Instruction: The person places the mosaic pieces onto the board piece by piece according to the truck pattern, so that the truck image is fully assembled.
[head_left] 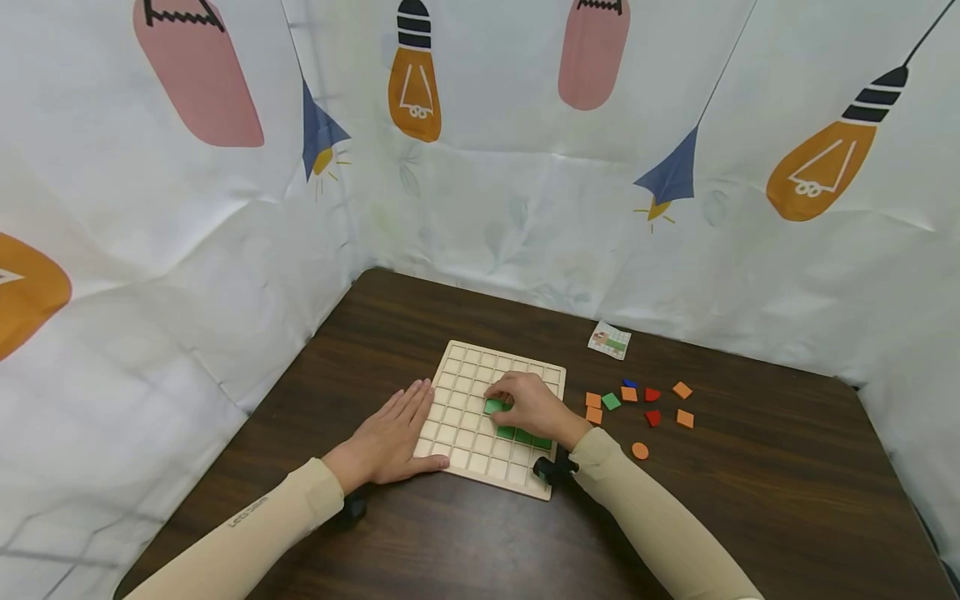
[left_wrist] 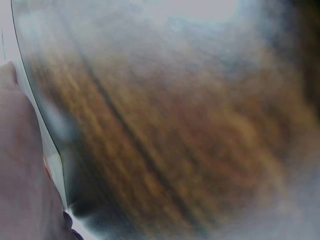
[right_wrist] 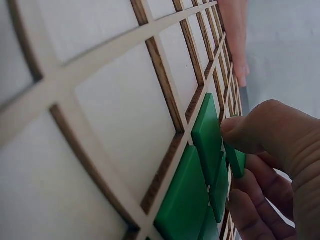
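A pale wooden grid board (head_left: pixel 470 441) lies on the dark table. My left hand (head_left: pixel 389 435) rests flat at its left edge, fingers straight and thumb along the front edge. Over the middle of the board, my right hand (head_left: pixel 534 406) pinches a green square tile (right_wrist: pixel 236 160) between thumb and fingers. Several other green tiles (right_wrist: pixel 185 195) sit in neighbouring grid squares, just below that hand, partly hidden by it in the head view. The left wrist view is a blur of brown wood grain with part of the left hand at its left edge.
To the right of the board lie loose orange squares (head_left: pixel 685 418), a green square (head_left: pixel 611 402), red pieces (head_left: pixel 653 418), a blue piece (head_left: pixel 629 383) and an orange disc (head_left: pixel 640 451). A small picture card (head_left: pixel 609 340) is at the back. Patterned cloth (head_left: pixel 525 200) hangs behind the table.
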